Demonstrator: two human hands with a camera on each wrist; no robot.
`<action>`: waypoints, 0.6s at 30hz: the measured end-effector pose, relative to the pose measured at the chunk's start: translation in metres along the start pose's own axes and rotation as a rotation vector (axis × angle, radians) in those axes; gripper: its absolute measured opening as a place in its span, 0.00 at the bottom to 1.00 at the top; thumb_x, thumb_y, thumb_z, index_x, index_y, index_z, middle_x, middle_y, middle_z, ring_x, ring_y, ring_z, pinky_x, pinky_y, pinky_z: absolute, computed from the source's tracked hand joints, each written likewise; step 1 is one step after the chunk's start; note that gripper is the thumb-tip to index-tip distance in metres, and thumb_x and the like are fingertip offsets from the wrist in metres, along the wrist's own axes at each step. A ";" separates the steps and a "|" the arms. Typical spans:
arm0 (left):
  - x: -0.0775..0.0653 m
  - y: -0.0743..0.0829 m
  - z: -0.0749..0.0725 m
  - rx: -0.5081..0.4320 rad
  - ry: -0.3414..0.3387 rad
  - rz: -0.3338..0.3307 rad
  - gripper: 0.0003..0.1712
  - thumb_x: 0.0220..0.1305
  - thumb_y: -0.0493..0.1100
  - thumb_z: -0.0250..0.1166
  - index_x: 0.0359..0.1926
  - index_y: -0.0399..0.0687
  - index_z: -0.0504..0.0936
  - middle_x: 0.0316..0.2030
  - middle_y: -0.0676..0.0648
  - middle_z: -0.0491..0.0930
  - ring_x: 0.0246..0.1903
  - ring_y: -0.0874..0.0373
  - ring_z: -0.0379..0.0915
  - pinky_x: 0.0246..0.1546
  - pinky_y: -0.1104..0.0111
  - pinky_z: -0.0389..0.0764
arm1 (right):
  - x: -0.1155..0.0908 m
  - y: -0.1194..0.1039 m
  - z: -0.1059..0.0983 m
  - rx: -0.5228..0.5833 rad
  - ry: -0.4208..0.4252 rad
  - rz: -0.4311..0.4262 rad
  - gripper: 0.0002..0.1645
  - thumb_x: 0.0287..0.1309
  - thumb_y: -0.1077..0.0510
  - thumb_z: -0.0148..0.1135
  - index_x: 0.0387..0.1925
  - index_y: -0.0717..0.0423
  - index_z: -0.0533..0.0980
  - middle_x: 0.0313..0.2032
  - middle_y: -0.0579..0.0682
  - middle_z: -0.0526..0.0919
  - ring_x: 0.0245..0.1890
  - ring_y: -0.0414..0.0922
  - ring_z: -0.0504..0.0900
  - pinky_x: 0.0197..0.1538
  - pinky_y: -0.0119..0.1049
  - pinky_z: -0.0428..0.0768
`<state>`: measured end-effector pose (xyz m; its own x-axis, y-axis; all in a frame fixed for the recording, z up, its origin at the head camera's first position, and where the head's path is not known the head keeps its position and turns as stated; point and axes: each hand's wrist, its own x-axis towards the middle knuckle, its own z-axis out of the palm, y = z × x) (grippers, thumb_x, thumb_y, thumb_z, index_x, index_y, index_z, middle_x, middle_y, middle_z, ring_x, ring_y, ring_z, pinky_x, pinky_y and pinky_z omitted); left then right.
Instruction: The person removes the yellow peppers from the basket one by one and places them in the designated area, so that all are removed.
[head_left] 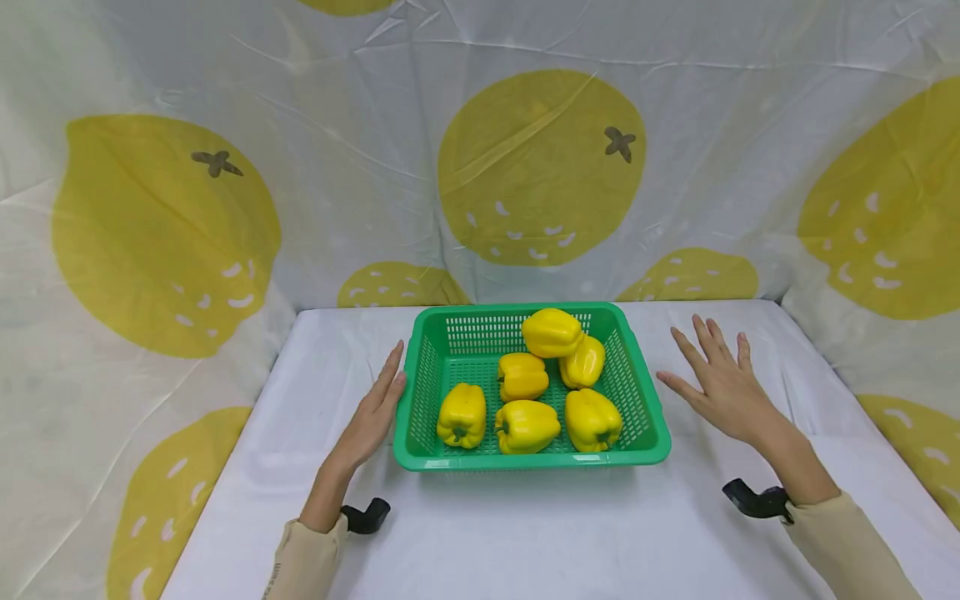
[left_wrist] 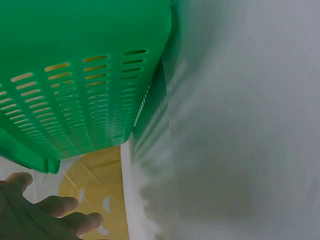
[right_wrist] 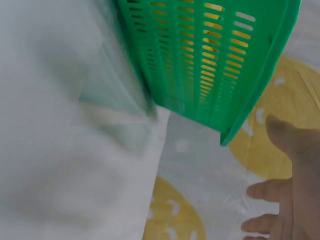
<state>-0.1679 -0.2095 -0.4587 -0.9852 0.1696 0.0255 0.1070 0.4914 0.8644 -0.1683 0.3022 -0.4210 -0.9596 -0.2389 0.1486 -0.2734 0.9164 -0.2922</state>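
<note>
A green plastic basket (head_left: 532, 460) with slotted walls sits on the white-covered table, holding several yellow bell peppers (head_left: 527, 427). One pepper (head_left: 552, 332) leans high on another near the back right corner. My left hand (head_left: 372, 417) is beside the basket's left rim, fingers straight and fingertips right at the edge. To the right of the basket, my right hand (head_left: 726, 387) hovers with fingers spread, apart from the rim and holding nothing. In the right wrist view, yellow shows through the slots of the basket wall (right_wrist: 200, 65).
White cloth (head_left: 525, 533) covers the table. Behind and at both sides hangs a pale curtain (head_left: 360, 167) printed with large yellow lemons. Each wrist wears a black strap mount (head_left: 756, 500) below the hand.
</note>
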 end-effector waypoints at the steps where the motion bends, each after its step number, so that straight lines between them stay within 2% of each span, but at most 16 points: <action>1: 0.000 0.001 0.001 -0.028 -0.009 0.000 0.34 0.85 0.60 0.37 0.84 0.69 0.41 0.84 0.51 0.38 0.83 0.43 0.32 0.77 0.33 0.39 | 0.002 -0.003 -0.001 0.005 -0.001 0.006 0.51 0.75 0.33 0.51 0.82 0.60 0.49 0.80 0.73 0.39 0.81 0.69 0.34 0.76 0.71 0.23; 4: 0.000 0.003 0.005 -0.090 -0.042 0.004 0.33 0.85 0.60 0.36 0.84 0.69 0.40 0.84 0.53 0.38 0.83 0.44 0.33 0.78 0.35 0.42 | 0.008 -0.009 -0.005 0.031 -0.010 0.026 0.51 0.75 0.34 0.50 0.81 0.63 0.50 0.79 0.75 0.42 0.80 0.71 0.37 0.76 0.72 0.26; 9: -0.001 0.004 0.007 -0.119 -0.056 -0.002 0.33 0.85 0.59 0.38 0.84 0.69 0.42 0.84 0.50 0.39 0.83 0.42 0.35 0.77 0.34 0.45 | 0.020 -0.020 -0.014 0.098 -0.064 0.058 0.53 0.75 0.33 0.51 0.80 0.66 0.49 0.78 0.77 0.43 0.79 0.75 0.40 0.75 0.74 0.31; 13: -0.001 0.004 0.007 -0.154 -0.066 0.000 0.32 0.85 0.58 0.39 0.83 0.70 0.43 0.84 0.49 0.40 0.83 0.43 0.35 0.78 0.36 0.45 | 0.030 -0.029 -0.022 0.155 -0.121 0.078 0.54 0.75 0.32 0.49 0.81 0.67 0.47 0.78 0.78 0.43 0.78 0.75 0.41 0.75 0.74 0.32; 18: 0.000 0.003 0.009 -0.224 -0.090 0.016 0.32 0.86 0.56 0.36 0.83 0.71 0.42 0.84 0.50 0.37 0.83 0.43 0.33 0.78 0.35 0.41 | 0.041 -0.040 -0.031 0.232 -0.167 0.056 0.53 0.77 0.34 0.49 0.81 0.65 0.45 0.78 0.77 0.44 0.79 0.74 0.43 0.76 0.74 0.33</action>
<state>-0.1667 -0.2003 -0.4611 -0.9667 0.2559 0.0042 0.0804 0.2883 0.9542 -0.1944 0.2658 -0.3738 -0.9661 -0.2569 -0.0264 -0.2086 0.8367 -0.5064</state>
